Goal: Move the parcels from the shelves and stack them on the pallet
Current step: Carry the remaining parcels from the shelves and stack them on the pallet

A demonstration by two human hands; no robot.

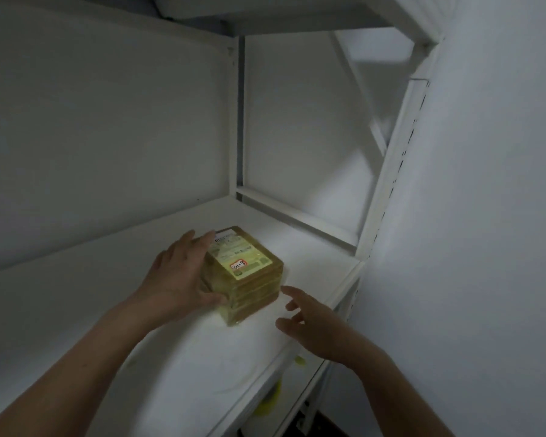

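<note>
Parcel [246, 272] sits near the shelf [108, 310] front edge, left hand [180, 272] clasping its left side, right hand [316, 326] spread loose just short of it; lifted one-sided, the glossy-looking wrap could slip free.

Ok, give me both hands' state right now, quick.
Left hand: grips the left side of the yellowish tape-wrapped rectangular parcel.
Right hand: open, fingers spread, just short of the parcel, holding nothing.
</note>
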